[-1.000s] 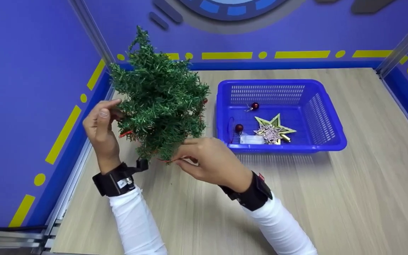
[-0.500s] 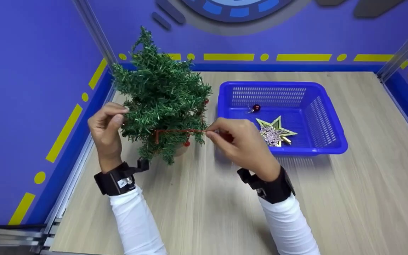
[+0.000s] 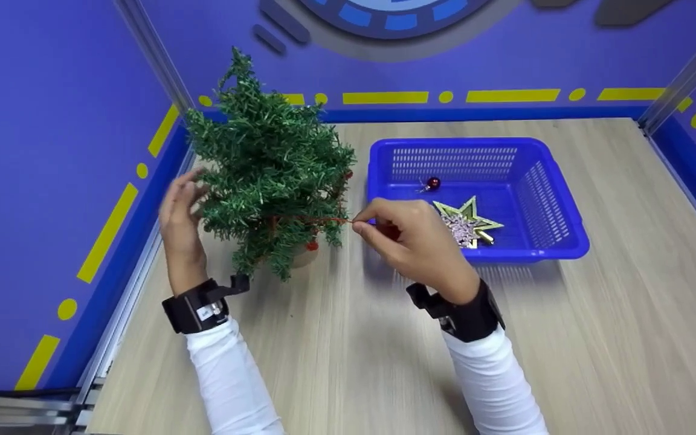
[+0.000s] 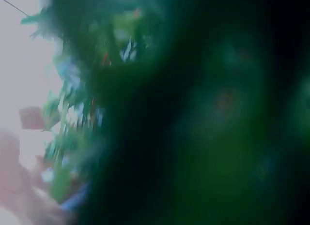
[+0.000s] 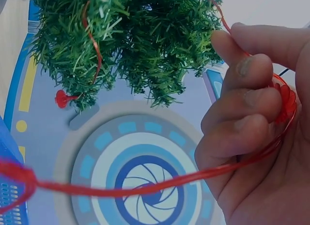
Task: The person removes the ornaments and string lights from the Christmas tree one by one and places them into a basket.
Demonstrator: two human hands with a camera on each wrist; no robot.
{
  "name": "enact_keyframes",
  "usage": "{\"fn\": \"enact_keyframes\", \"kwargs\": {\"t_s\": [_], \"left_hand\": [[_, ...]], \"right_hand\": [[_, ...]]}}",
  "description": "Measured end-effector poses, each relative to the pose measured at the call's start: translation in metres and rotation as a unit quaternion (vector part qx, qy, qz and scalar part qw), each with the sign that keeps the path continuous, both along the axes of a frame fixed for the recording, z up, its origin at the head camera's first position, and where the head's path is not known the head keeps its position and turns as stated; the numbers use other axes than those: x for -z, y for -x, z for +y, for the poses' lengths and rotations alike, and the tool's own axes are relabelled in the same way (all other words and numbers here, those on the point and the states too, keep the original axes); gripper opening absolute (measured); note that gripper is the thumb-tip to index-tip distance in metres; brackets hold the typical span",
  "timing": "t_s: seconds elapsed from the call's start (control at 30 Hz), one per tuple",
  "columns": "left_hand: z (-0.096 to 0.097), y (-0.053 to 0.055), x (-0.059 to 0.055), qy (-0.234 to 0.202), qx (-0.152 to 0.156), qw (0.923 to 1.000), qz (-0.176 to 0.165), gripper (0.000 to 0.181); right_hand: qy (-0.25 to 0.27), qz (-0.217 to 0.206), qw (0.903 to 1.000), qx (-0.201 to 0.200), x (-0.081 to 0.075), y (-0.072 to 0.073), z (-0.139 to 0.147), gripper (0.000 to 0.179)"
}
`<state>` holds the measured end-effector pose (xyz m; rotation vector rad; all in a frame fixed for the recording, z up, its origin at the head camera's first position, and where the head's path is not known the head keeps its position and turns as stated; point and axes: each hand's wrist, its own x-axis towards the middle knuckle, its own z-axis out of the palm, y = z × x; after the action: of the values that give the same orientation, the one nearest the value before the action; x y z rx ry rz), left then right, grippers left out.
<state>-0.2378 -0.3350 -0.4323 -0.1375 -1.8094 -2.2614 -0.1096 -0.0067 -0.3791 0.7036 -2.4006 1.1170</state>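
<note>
The right hand [image 3: 414,238] is pinching a thin red cord [image 5: 121,191] between thumb and forefinger, and its other fingers are curling over more of it. Inside that palm the cord is bunching in loose, glossy loops. One doubled length is trailing out of the palm, looking smooth and bright red and ending in a blurred knot or bend. From the pinch, a single strand is stretching toward the left hand's side and running in among the branches of the tree [image 3: 269,157], which is standing just to the left of the grip. Its green needles are looking dense, fine and bristly, with red strands showing between them. A small red flower-like ornament [image 5: 61,98] is hanging at a branch end below the foliage, and a pale brownish base [image 3: 304,258] is showing under the branches.

Across the tree from the pinch, the left hand [image 3: 183,235] is resting against the outer branches; needles are hiding its fingertips, so its grip cannot be told.

Just beyond the right hand, a blue basket [image 3: 535,254] is holding a gold star [image 3: 475,217], a pinkish snowflake [image 3: 460,231] and, farther back, a shiny dark-red ball [image 3: 434,183].
</note>
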Motion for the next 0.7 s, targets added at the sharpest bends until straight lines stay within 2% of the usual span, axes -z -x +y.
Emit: {"fn": "enact_keyframes", "kwargs": {"t_s": [0.03, 0.1, 0.13, 0.2, 0.27, 0.33, 0.47, 0.53, 0.7], "left_hand": [[-0.002, 0.001, 0.003, 0.023, 0.017, 0.9989, -0.038, 0.041], [-0.006, 0.003, 0.008, 0.038, 0.052, 0.9938, -0.091, 0.048], [-0.007, 0.003, 0.009, 0.036, 0.064, 0.9916, -0.107, 0.051], [-0.008, 0.004, 0.010, 0.015, 0.083, 0.9900, -0.114, 0.055], [-0.008, 0.005, 0.011, 0.001, 0.084, 0.9910, -0.105, 0.052], [-0.010, 0.005, 0.012, 0.003, 0.084, 0.9927, -0.086, 0.042], [-0.017, 0.003, 0.014, 0.042, 0.093, 0.9940, -0.038, 0.029], [-0.020, 0.002, 0.014, 0.060, 0.096, 0.9933, -0.025, 0.030], [-0.025, 0.001, 0.014, 0.075, 0.093, 0.9925, -0.027, 0.023]], "right_hand": [[-0.001, 0.001, 1.0000, -0.001, 0.000, 0.000, 0.000, 0.019], [-0.001, 0.002, 1.0000, -0.001, 0.001, 0.001, -0.001, 0.019], [-0.002, 0.003, 1.0000, -0.001, 0.001, 0.001, -0.001, 0.018], [-0.003, 0.004, 1.0000, 0.000, 0.000, 0.002, -0.002, 0.017], [-0.003, 0.003, 1.0000, -0.001, 0.001, 0.002, -0.002, 0.018], [-0.003, 0.004, 1.0000, -0.002, 0.000, 0.002, -0.002, 0.018], [0.000, 0.004, 1.0000, -0.004, 0.000, 0.002, -0.001, 0.018], [0.001, 0.001, 1.0000, -0.003, 0.000, 0.002, 0.000, 0.018], [0.010, -0.003, 0.9999, 0.004, 0.001, 0.002, 0.003, 0.019]]}}
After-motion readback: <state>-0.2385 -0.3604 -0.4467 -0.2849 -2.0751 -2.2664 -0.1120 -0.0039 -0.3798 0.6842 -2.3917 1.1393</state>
